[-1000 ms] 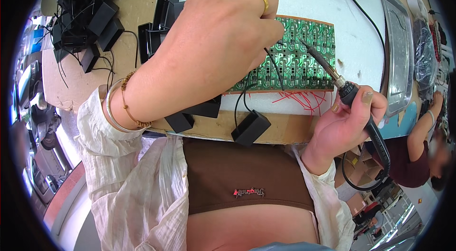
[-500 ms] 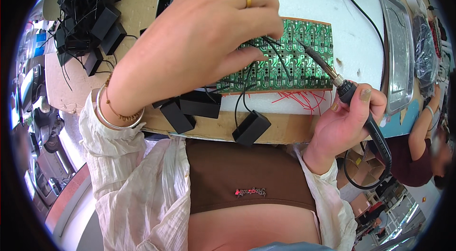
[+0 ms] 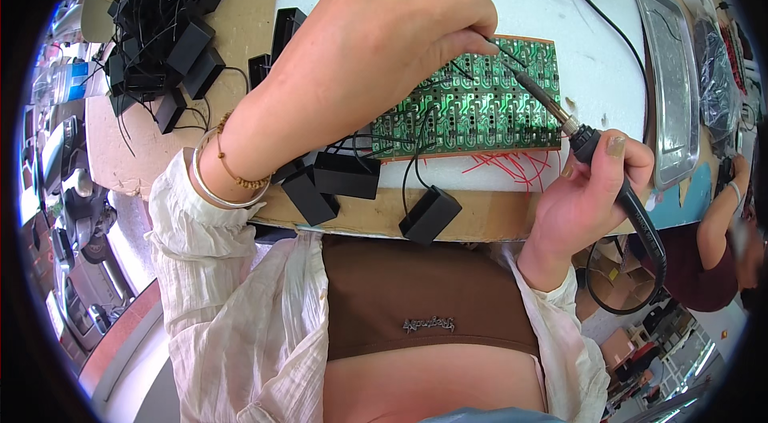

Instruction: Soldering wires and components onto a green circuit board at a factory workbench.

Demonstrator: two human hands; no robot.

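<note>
Left hand: between ten and eleven o'clock from the board's middle, thumb and finger pinching a thin black wire.
Right hand: at four o'clock, closed around the soldering iron, its tip near that wire; contact cannot be told.
Circuit board: on white foam, up at one to two o'clock in the view.
Red wires: five o'clock from the board.
Metal tray: three o'clock.

Small silvery script lettering across front of brown garment
</note>
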